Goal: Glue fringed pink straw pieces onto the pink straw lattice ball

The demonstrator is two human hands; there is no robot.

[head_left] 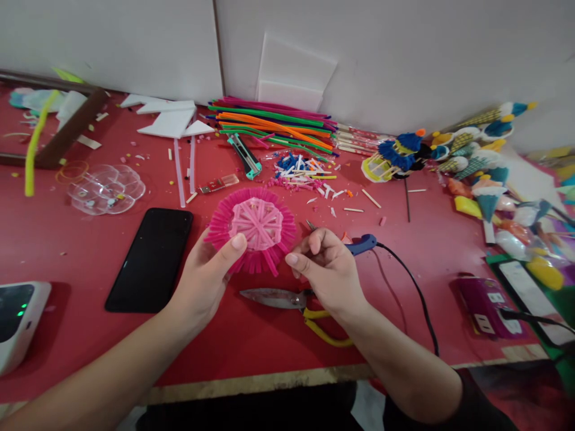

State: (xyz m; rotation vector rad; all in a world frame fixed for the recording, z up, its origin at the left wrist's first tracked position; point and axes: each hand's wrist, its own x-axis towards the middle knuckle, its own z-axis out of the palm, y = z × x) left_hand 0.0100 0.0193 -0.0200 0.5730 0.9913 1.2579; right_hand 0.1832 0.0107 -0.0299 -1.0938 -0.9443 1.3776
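My left hand [209,269] grips a round pink pipe-cleaner craft [257,224] by its left side, thumb on the front. The piece has a dark pink fringed rim and a paler centre with crossing strips. Beside its lower right edge is my right hand [330,266], thumb and fingers curled together; whatever is between them is too small to make out. Yellow-handled scissors [276,298] lie on the table below, partly hidden by the right hand. Behind that hand rests a blue-handled corded tool [362,244], its middle covered.
On the red table [251,347] are a black phone [150,260], a clear flower-shaped case [108,190], a teal cutter [245,157] and coloured pipe cleaners [274,124]. Cut scraps [300,170] are scattered centrally. Finished crafts [480,149] and a purple power socket [487,305] occupy the right.
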